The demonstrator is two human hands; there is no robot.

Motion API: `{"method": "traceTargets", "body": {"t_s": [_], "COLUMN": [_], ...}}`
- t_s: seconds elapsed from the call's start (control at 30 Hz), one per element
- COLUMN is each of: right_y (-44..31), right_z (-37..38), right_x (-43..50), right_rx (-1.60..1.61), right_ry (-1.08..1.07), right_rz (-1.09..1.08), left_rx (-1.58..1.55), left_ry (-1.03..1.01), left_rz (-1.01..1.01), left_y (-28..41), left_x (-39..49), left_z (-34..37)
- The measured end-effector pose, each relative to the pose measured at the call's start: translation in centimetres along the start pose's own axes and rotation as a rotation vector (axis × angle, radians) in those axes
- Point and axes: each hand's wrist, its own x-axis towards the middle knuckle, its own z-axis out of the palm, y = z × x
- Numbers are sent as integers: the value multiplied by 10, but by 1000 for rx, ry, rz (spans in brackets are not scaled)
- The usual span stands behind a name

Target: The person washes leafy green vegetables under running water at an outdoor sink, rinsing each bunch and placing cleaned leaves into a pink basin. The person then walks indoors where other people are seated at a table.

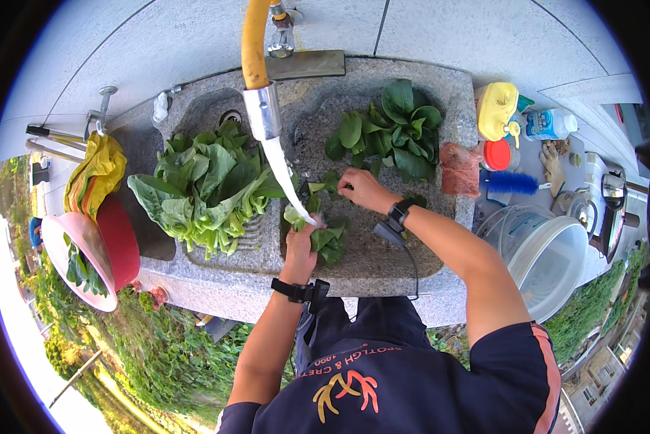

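Water runs from a metal nozzle (pixel 262 111) on a yellow hose (pixel 255 43) onto my left hand (pixel 301 247), which grips a small bunch of leafy greens (pixel 327 241) above the right basin of a stone sink (pixel 379 260). My right hand (pixel 365 190) is up and to the right of it, its fingers curled together beside some small leaves; whether it pinches a leaf cannot be seen. A big heap of leafy greens (pixel 205 179) lies over the left basin and its ridged slope. More dark green leafy heads (pixel 401 127) rest at the back right of the right basin.
A pink basin (pixel 64 222) with leaves, a red tub (pixel 118 238) and a yellow bag (pixel 94 173) stand left. At right are a reddish cloth (pixel 459 171), a yellow pump bottle (pixel 497 108), a blue brush (pixel 512 183) and clear plastic buckets (pixel 547 266). A cabled device (pixel 388 233) hangs below my right wrist.
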Motion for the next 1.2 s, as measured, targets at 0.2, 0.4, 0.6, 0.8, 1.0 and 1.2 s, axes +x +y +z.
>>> {"method": "traceTargets", "body": {"t_s": [0.2,0.4,0.6,0.8,1.0,1.2], "right_y": [-63,-75,-69,-67,-95,-100], "right_z": [10,2,12,5,42,59], "right_x": [-55,-65,-27,-23,-40,-47], "right_rx": [-259,-46,21,1,-42,378], "right_ry": [180,173,193,226,243,-10], "right_rz": [-379,-213,-66,77,-144,-44], "left_rx": [-99,54,273,286,213,143], "left_ry": [-60,18,-31,-27,4,-82], "left_rz": [117,107,178,265,285,338], "left_y": [-7,-3,-3,11,2,9], "left_x": [3,-2,-14,-27,-32,-34], "left_z": [29,28,35,24,16,-6]}}
